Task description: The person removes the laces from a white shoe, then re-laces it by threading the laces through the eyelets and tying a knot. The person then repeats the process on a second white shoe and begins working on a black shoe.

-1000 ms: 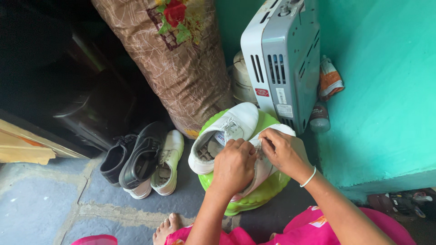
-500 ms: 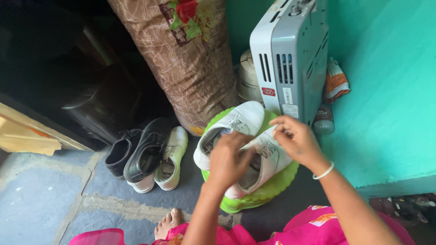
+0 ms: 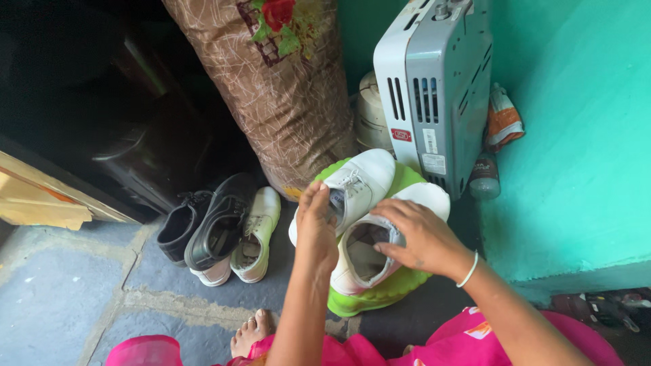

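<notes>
Both hands [image 3: 369, 234] grip white shoe [image 3: 380, 234] opening's rim.

The floor [image 3: 61, 298] is grey stone slabs with pale joints. On it near the centre stands a lime-green plastic stool [image 3: 380, 298], and directly on the stool lie two white shoes: one [image 3: 359, 179] with its toe pointing to 1 o'clock, the other [image 3: 380, 244] just beside it at 5 o'clock. At 9 o'clock from the stool, a black shoe [image 3: 220, 220] lies across a cream shoe [image 3: 254, 234], with a second black shoe [image 3: 178, 227] touching at its 9 o'clock side. A brown patterned bundle [image 3: 285, 102] stands at 11 o'clock, a grey appliance [image 3: 437, 88] at 1 o'clock, a small bottle [image 3: 483, 177] at its 4 o'clock
</notes>
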